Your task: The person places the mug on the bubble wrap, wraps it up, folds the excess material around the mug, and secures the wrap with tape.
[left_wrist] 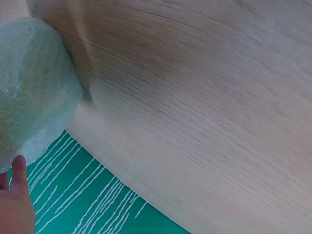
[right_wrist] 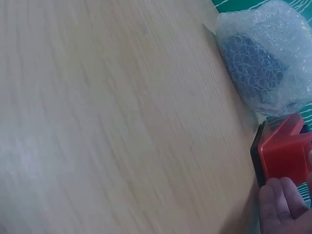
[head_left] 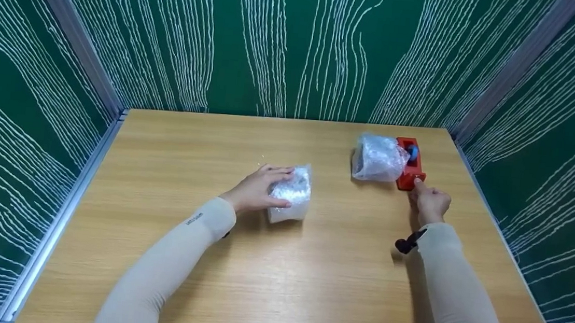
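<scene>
My left hand [head_left: 258, 189] grips a bubble-wrapped bundle [head_left: 296, 196] from its left side, thumb toward me and fingers over the far part. In the left wrist view the rounded end of this wrapped bundle [left_wrist: 39, 92] shows, with fingertips at its lower edge. My right hand [head_left: 431, 201] is at the near end of a red tape dispenser [head_left: 406, 181] with a blue tape core. The right wrist view has fingers [right_wrist: 280, 197] against the red front of the dispenser [right_wrist: 287, 156] and part of the thumb at the frame's edge. Any tape end there is hidden.
A second bubble-wrapped bundle [head_left: 379, 159] lies just left of the dispenser, its loose wrap overlapping the red body in the head view. Green panels [head_left: 297, 48] with white lines enclose the wooden table [head_left: 277, 280] at the back and both sides.
</scene>
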Tool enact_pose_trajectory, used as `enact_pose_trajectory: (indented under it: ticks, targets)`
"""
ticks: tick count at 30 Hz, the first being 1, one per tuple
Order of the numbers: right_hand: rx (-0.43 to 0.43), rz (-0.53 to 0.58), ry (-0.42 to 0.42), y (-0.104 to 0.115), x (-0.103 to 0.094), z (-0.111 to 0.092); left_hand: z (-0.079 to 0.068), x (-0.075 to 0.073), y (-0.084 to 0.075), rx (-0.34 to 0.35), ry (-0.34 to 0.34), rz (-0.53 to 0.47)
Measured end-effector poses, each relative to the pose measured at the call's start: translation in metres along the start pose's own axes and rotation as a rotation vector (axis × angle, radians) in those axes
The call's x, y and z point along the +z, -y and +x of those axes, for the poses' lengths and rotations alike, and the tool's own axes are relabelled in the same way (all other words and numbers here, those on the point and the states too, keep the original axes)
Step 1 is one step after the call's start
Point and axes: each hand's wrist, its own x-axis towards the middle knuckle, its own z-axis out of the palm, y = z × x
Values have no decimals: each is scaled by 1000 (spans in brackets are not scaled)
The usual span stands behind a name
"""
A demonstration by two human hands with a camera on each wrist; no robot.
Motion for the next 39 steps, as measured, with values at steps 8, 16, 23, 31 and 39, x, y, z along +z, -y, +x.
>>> enact_pose_trajectory:
  ticks: [8,16,23,31,39]
  targets:
    - [-55,19,-23,-2,0,3,-1,0,0,8,-1,3]
    - [-17,162,0,1,1,4,-2,-1,-2,42,6,9]
    - [98,293,78,1,3,1,-2,-1,-3,22,-2,15]
    - [96,115,40,-1,2,3,-2,-1,0,2,8,1]
    - [63,180,70,-5,-5,4,-2,0,0,6,3,-13]
